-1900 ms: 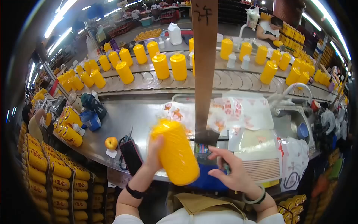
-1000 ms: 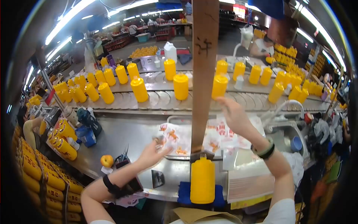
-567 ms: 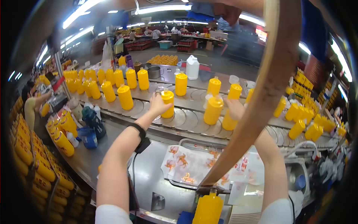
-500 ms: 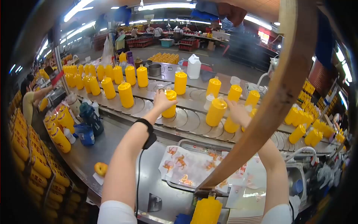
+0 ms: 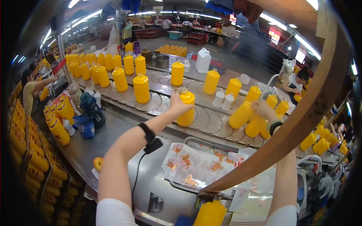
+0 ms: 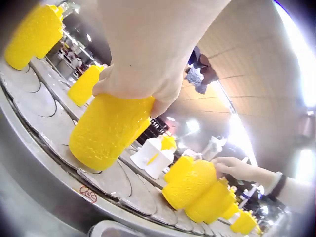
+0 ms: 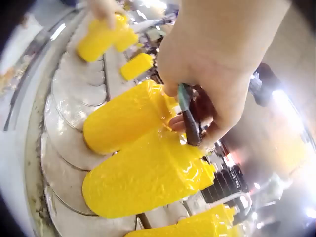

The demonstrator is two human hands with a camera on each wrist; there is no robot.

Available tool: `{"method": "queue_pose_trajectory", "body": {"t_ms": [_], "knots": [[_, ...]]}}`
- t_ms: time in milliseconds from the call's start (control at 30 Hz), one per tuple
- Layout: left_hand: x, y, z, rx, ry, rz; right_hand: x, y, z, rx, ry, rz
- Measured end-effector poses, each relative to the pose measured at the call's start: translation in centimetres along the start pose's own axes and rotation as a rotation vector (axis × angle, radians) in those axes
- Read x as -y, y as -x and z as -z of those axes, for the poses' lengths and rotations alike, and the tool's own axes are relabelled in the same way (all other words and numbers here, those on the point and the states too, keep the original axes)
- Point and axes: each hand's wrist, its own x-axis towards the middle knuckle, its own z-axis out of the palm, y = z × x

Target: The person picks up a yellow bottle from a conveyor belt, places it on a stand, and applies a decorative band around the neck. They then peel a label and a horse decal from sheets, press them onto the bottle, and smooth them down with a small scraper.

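In the head view my left hand (image 5: 179,104) grips the top of an upright yellow bottle (image 5: 186,115) on the conveyor; the left wrist view shows the hand (image 6: 140,71) over that bottle (image 6: 108,131). Farther right, my right hand (image 5: 264,110) curls at the top of another yellow bottle (image 5: 240,116). In the right wrist view the fingers of this hand (image 7: 212,64) touch the upper end of a bottle (image 7: 126,118), beside a nearer one (image 7: 145,175). A small dark and green object (image 7: 190,116) lies at the fingers. Some fingertips are hidden.
A wooden post (image 5: 279,150) slants in front of my right forearm, with a yellow bottle (image 5: 211,214) at its foot. White bottles (image 5: 218,98) stand between the hands on the conveyor. Below lie printed sheets (image 5: 200,165), and a blue pack (image 5: 85,126) stands left.
The large yellow bottle has left my left hand and stands at the post's foot. Both hands have reached forward to conveyor bottles, and the view has shifted.
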Motion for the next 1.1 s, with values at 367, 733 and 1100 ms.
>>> {"method": "queue_pose_trajectory", "body": {"t_ms": [367, 733, 1100], "knots": [[-3.6, 10.6, 19.1, 0.098, 0.206, 0.167, 13.8, 1.5, -0.7, 0.020, 0.422, 0.697], [1.0, 13.8, 20.8, -0.111, 0.160, 0.223, 35.5, 6.9, -8.2, 0.198, -0.210, 1.360], [-3.7, 21.5, 21.6, -0.184, 0.157, 0.242, 38.5, 7.4, -7.6, 0.477, -0.030, 1.314]]}}
